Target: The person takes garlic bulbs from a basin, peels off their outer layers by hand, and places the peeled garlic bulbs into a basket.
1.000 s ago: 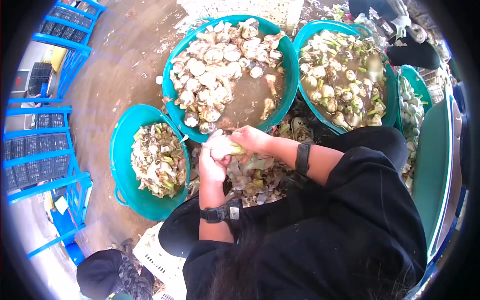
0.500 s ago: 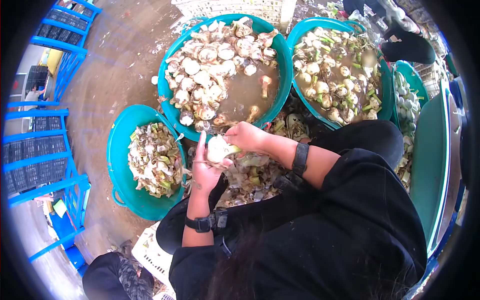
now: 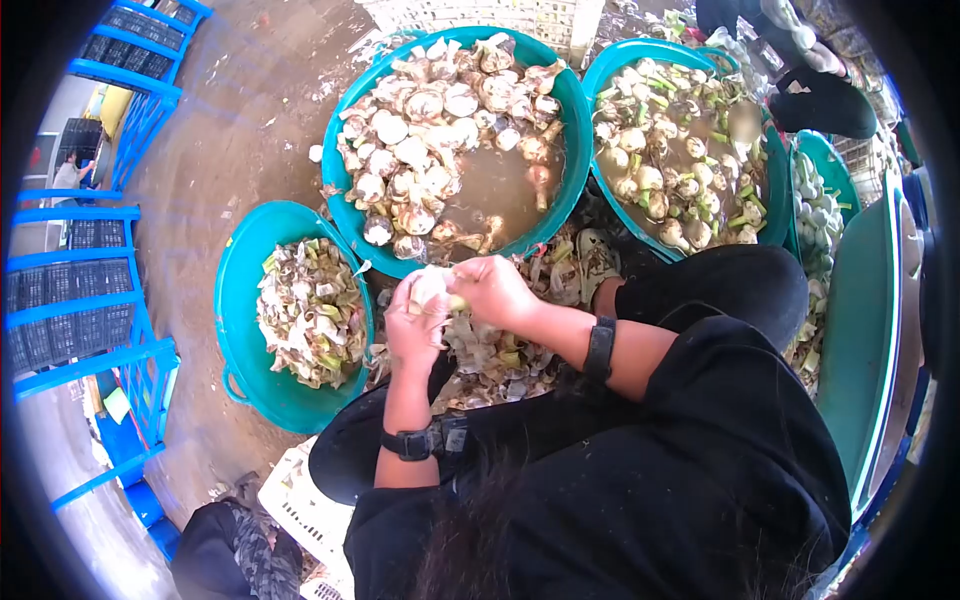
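A pale garlic bulb (image 3: 432, 285) with a short greenish stem is held between my two hands, above my lap. My left hand (image 3: 412, 330) is wrapped round the bulb from the near left side. From the right, my right hand (image 3: 496, 292) has its fingers bent against the bulb and stem; its fingertips are partly hidden. Just beyond the hands stands a large green tub (image 3: 578, 160) of bulbs in brown water. Below them lies a heap of stripped peelings (image 3: 490, 365) between my legs.
At left, a smaller green tub (image 3: 235, 330) holds peelings. Another green tub (image 3: 610, 62) at right contains bulbs and cut stems in water. White crates (image 3: 310, 515) stand near and far. Blue metal racks (image 3: 75, 262) line the left. Other people's legs (image 3: 825, 105) show at the edges.
The left fingers, stretched upright before, have curled round the bulb. Both hands have drawn closer together, and the bulb has turned and is more covered. The view has shifted slightly.
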Demonstrator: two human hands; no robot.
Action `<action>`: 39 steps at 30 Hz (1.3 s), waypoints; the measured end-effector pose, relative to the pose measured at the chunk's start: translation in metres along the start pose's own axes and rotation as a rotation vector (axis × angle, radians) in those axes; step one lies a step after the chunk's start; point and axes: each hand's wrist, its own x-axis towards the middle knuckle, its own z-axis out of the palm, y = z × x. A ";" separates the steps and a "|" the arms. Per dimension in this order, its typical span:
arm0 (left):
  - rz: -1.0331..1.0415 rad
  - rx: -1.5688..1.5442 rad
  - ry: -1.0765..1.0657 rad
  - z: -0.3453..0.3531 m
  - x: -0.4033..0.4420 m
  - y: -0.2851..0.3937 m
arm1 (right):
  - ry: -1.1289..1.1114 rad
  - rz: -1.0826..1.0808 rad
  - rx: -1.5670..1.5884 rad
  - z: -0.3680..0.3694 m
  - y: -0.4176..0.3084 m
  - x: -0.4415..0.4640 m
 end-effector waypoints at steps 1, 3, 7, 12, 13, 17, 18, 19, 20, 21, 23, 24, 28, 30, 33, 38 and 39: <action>0.201 0.117 -0.027 0.001 -0.002 -0.003 | -0.038 0.336 0.283 -0.001 -0.001 0.003; 0.368 0.319 -0.013 0.002 -0.008 -0.005 | -0.060 0.430 0.374 -0.002 0.004 0.008; 0.657 0.566 -0.042 0.007 -0.016 0.001 | -0.194 0.635 0.552 -0.009 0.014 0.012; 0.715 1.200 -0.103 -0.012 -0.015 0.032 | -0.272 0.423 0.434 -0.029 0.002 0.011; 0.633 1.088 -0.184 -0.006 -0.017 0.036 | -0.245 0.351 0.398 -0.025 -0.010 0.008; 0.445 0.348 -0.230 0.007 -0.012 0.013 | -0.378 0.367 0.548 -0.022 -0.026 0.014; 0.480 0.227 -0.175 0.014 -0.014 0.016 | -0.381 0.390 0.777 -0.022 -0.021 0.016; 0.667 0.477 -0.166 0.004 -0.008 0.012 | -0.380 0.412 1.005 -0.025 -0.017 0.018; 0.708 0.507 -0.071 0.002 -0.010 0.011 | -0.379 0.415 1.001 -0.032 -0.017 0.017; 0.540 0.489 -0.047 -0.011 -0.007 0.003 | -0.402 0.344 0.879 -0.045 -0.016 0.015; 0.109 0.261 0.020 -0.040 0.002 -0.025 | -0.526 0.200 0.215 -0.068 0.007 0.018; 0.012 0.284 0.040 -0.057 0.009 -0.046 | -0.600 -0.086 -0.709 -0.069 -0.006 0.005; -0.019 1.273 -0.085 -0.059 0.008 -0.044 | -0.269 -0.118 -0.708 -0.074 0.013 0.010; -0.144 0.513 -0.012 -0.040 0.016 -0.034 | -0.095 -0.105 -0.619 -0.078 0.011 0.048; -0.168 0.271 0.122 -0.028 0.020 -0.039 | -0.146 -0.103 -0.657 -0.070 0.046 0.131; -0.154 0.032 0.329 -0.021 0.028 -0.061 | -0.556 -0.054 -0.906 -0.034 0.148 0.214; -0.132 0.053 0.301 -0.022 0.031 -0.059 | -0.544 -0.001 -0.903 -0.026 0.159 0.216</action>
